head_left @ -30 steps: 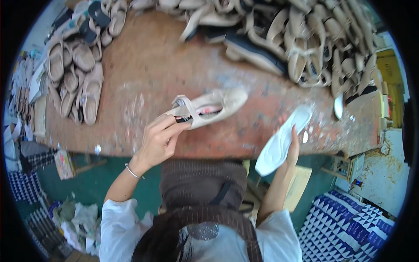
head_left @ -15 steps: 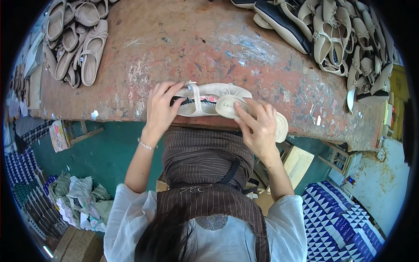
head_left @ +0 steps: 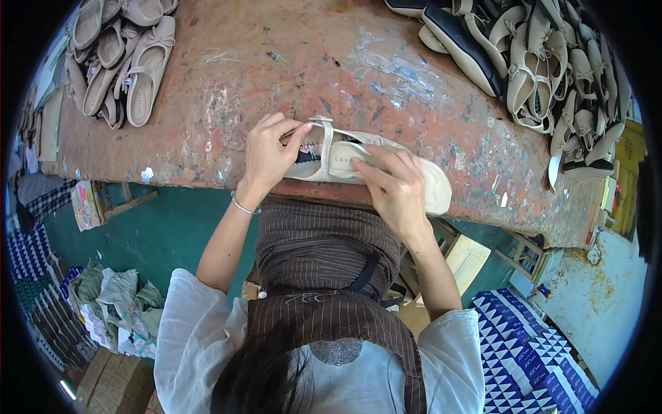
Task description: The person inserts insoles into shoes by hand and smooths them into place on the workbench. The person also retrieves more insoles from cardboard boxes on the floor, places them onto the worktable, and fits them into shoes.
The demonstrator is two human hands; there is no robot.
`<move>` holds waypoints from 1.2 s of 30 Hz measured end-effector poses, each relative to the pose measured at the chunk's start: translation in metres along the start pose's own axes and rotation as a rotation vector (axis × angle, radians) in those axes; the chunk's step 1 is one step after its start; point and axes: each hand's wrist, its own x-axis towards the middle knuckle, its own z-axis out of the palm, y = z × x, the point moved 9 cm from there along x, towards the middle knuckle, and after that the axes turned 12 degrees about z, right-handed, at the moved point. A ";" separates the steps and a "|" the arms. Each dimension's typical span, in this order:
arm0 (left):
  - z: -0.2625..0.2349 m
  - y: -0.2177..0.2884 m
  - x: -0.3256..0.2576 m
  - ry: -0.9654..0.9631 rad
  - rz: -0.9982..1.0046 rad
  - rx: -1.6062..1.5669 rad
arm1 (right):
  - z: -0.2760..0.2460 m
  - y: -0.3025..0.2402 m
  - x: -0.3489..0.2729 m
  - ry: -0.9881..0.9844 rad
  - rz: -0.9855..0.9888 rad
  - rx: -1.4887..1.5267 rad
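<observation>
A cream strap shoe (head_left: pixel 307 172) lies sideways at the near edge of the worn workbench. My left hand (head_left: pixel 272 153) pinches the shoe's upper edge by the strap (head_left: pixel 327 150), at the heel side. In my right hand (head_left: pixel 398 185) is a cream insole (head_left: pixel 436 190). Its heel end sits inside the shoe's opening, against the strap, while the wide end sticks out past my fingers on the right. Between the strap and my left fingers the dark inside of the shoe shows. My right palm and fingers hide part of the shoe's toe.
Cream shoes (head_left: pixel 146 71) are piled at the far left, and a larger heap of shoes (head_left: pixel 539 79) covers the far right. Below the bench stand a wooden stool (head_left: pixel 469 260), cloth bundles (head_left: pixel 117 300) and blue-and-white patterned boxes (head_left: pixel 531 355).
My right hand has brought the insole left and its heel end into the shoe's opening under the strap. My left hand has shifted right and up along the shoe's edge.
</observation>
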 end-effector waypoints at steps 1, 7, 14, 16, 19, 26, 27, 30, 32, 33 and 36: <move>-0.009 0.012 -0.002 0.067 0.050 0.067 | 0.004 -0.004 0.007 -0.001 -0.035 0.005; -0.031 0.006 -0.076 0.253 -0.275 0.053 | 0.005 0.005 0.004 0.026 -0.005 -0.021; -0.021 0.016 -0.073 0.283 -0.252 -0.071 | 0.012 -0.002 0.000 0.011 -0.029 -0.014; -0.018 0.008 -0.071 0.287 -0.279 -0.118 | 0.031 -0.007 0.005 0.010 -0.053 0.025; -0.015 -0.004 -0.068 0.321 -0.264 -0.287 | 0.051 -0.012 0.013 0.007 -0.038 0.149; -0.014 -0.024 -0.068 0.353 -0.295 -0.402 | 0.076 -0.018 0.030 -0.040 0.052 0.278; -0.014 -0.025 -0.068 0.359 -0.300 -0.401 | 0.076 -0.018 0.030 -0.033 0.068 0.294; -0.015 -0.029 -0.066 0.388 -0.288 -0.435 | 0.076 -0.020 0.032 -0.007 0.087 0.316; -0.015 -0.031 -0.066 0.416 -0.278 -0.458 | 0.076 -0.021 0.031 0.014 0.093 0.322; -0.015 -0.031 -0.065 0.417 -0.280 -0.459 | 0.079 -0.020 0.031 0.019 0.084 0.322; -0.013 -0.035 -0.065 0.428 -0.302 -0.465 | 0.086 -0.020 0.029 0.008 0.060 0.304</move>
